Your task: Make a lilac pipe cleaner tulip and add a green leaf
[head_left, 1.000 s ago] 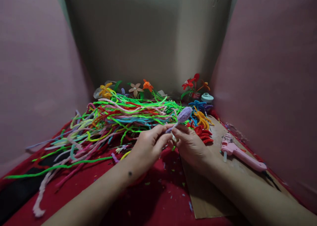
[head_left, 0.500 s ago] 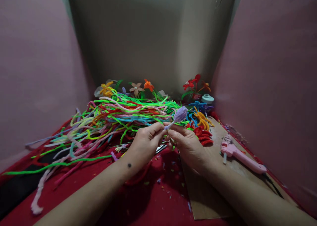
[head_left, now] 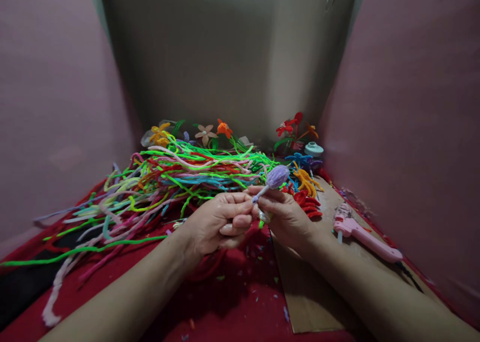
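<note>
A lavender pipe-cleaner flower bud [head_left: 278, 177] on a thin stem is held between my two hands, its rounded head tilted up to the right. My left hand [head_left: 222, 220] pinches the low end of the stem, thumb and forefinger pressed together and the other fingers curled under. Close against it, my right hand [head_left: 288, 217] grips the stem just below the head. A small white and green bit [head_left: 263, 218] shows under the right fingers; what it belongs to is hidden. Behind the hands lies a heap of coloured pipe cleaners [head_left: 202, 167].
A pink glue gun [head_left: 369, 238] lies on a cardboard sheet [head_left: 313, 302] at the right. Red pipe-cleaner petals [head_left: 308, 205] and orange ones [head_left: 306, 180] sit beyond my right hand. Finished flowers [head_left: 205, 133] stand along the back. Scraps dot the red cloth [head_left: 240, 307].
The bud has shifted slightly right and down. My left hand has rolled, its fingers now curled beneath the stem end. The right hand keeps its grip.
</note>
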{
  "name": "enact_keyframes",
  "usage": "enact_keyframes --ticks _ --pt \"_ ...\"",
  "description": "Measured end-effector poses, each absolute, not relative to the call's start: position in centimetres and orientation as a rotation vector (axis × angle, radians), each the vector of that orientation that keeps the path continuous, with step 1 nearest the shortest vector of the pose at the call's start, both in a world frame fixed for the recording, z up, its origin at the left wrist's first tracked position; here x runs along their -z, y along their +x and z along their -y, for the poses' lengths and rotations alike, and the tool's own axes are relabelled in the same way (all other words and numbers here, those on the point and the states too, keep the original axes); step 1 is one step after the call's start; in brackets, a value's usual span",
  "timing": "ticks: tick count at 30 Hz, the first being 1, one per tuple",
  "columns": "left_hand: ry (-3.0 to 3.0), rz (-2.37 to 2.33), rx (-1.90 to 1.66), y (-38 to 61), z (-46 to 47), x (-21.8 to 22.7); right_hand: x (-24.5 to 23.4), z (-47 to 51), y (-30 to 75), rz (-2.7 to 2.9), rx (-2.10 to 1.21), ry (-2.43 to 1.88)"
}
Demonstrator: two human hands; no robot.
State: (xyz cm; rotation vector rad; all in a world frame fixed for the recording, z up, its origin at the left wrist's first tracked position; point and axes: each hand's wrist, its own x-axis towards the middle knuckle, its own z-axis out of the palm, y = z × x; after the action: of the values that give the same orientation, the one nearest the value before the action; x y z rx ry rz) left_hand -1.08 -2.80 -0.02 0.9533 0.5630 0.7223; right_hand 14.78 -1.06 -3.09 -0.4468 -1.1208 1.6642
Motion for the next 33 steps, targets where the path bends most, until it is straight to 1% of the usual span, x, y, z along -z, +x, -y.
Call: enact_keyframes --ticks 3,5,9,12,14,18,26,33 --pt "0.923 -0.5 -0.735 -0.7 2.9 0.3 2.6 1.4 14.8 1.074 -1.678 -0.479" --pt "0.97 -0.538 -0.759 -0.3 3.1 0.2 2.6 1.4 14.7 1.035 -1.672 -0.503" --pt "1.313 -0.836 -0.882 0.0 3.4 -0.2 3.0 1.1 14.6 0.955 -1.651 -0.525" --pt "1.6 -1.067 -1.063 0.1 3.4 -0.5 3.3 0.9 14.5 0.934 -1.651 -0.523" --pt "1.645 -1.131 -1.196 0.1 3.3 -0.5 3.4 0.8 14.6 0.92 -1.659 -0.545" --pt "1.446 -1.114 -1.309 -0.1 3.0 -0.6 3.5 0.6 14.8 0.917 -1.675 -0.564" --pt "1.098 -0.903 -1.168 -1.0 2.4 -0.4 3.9 0.1 15.0 0.951 -1.679 -0.543" --pt "1.052 -0.886 -1.185 -0.9 2.4 -0.5 4.1 -0.1 14.9 0.985 -1.648 -0.548"
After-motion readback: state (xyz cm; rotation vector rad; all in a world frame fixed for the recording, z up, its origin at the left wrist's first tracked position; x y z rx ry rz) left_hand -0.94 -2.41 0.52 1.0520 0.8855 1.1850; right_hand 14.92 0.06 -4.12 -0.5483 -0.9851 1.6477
